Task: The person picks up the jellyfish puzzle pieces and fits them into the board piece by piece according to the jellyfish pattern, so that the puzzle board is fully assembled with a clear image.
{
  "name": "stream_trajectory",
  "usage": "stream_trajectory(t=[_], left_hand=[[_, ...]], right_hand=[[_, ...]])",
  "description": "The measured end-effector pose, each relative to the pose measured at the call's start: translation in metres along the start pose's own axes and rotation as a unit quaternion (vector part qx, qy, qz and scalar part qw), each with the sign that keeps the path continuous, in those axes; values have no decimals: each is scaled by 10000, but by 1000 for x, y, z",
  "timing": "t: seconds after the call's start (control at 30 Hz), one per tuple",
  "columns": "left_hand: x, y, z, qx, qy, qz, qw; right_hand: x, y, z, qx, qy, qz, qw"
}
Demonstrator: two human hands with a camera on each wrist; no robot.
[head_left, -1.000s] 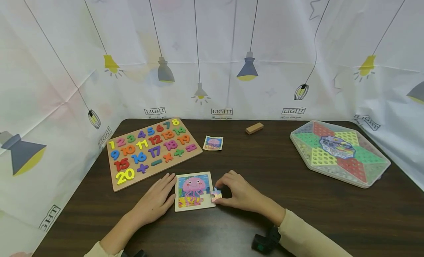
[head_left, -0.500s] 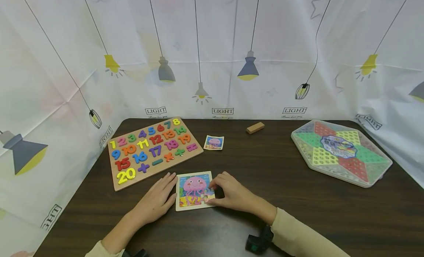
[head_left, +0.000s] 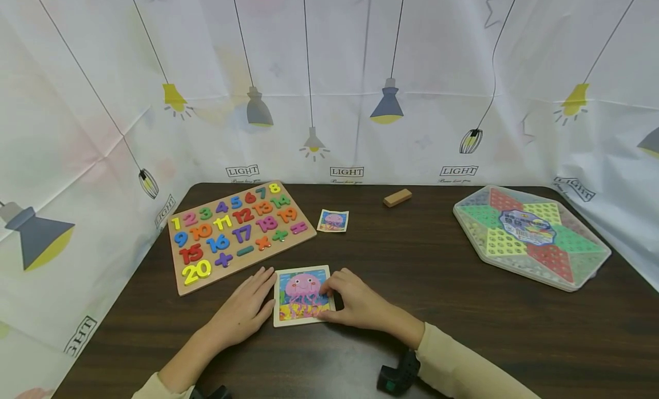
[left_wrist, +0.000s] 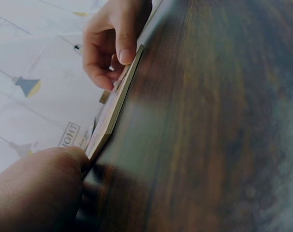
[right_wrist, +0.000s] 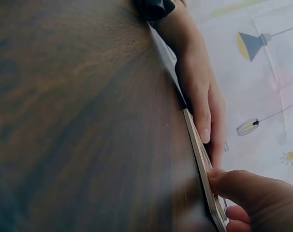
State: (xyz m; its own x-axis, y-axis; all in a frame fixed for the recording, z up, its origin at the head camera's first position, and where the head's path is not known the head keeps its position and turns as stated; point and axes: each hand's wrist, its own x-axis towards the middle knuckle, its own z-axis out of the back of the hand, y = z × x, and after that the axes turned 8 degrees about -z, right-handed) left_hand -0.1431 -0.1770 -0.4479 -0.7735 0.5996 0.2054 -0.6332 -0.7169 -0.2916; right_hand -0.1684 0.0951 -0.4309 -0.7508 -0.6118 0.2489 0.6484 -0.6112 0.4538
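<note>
A square jellyfish jigsaw puzzle in a pale wooden frame [head_left: 296, 322] lies flat on the dark table in the head view. My left hand [head_left: 241, 308] rests beside its left side, fingers extended, with fingertips and thumb at the frame's edge. From the right, my right hand [head_left: 355, 300] reaches over the puzzle, thumb and fingers pinching a puzzle piece [head_left: 322, 302] down at the lower-right part of the picture. Most of that piece is hidden by the fingers. The left wrist view shows the frame edge-on [left_wrist: 123, 99] between both hands.
A wooden number board [head_left: 247, 239] lies behind on the left. A small jellyfish picture card [head_left: 333, 221] and a wooden block [head_left: 397, 198] sit farther back. On the right is a hexagonal plastic game box [head_left: 530, 236]. A printed white curtain [head_left: 340, 73] hangs behind the table.
My right hand has moved left from the frame's right edge with the puzzle piece, which now lies in the lower-right gap of the picture. My left hand has stayed at the left edge.
</note>
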Motion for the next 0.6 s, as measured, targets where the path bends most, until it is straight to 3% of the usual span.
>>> stream_trajectory(t=[0.6], left_hand=[[-1, -1, 1, 50, 0, 12, 10000]], right_hand=[[-1, 0, -5, 107, -157, 73, 9998]])
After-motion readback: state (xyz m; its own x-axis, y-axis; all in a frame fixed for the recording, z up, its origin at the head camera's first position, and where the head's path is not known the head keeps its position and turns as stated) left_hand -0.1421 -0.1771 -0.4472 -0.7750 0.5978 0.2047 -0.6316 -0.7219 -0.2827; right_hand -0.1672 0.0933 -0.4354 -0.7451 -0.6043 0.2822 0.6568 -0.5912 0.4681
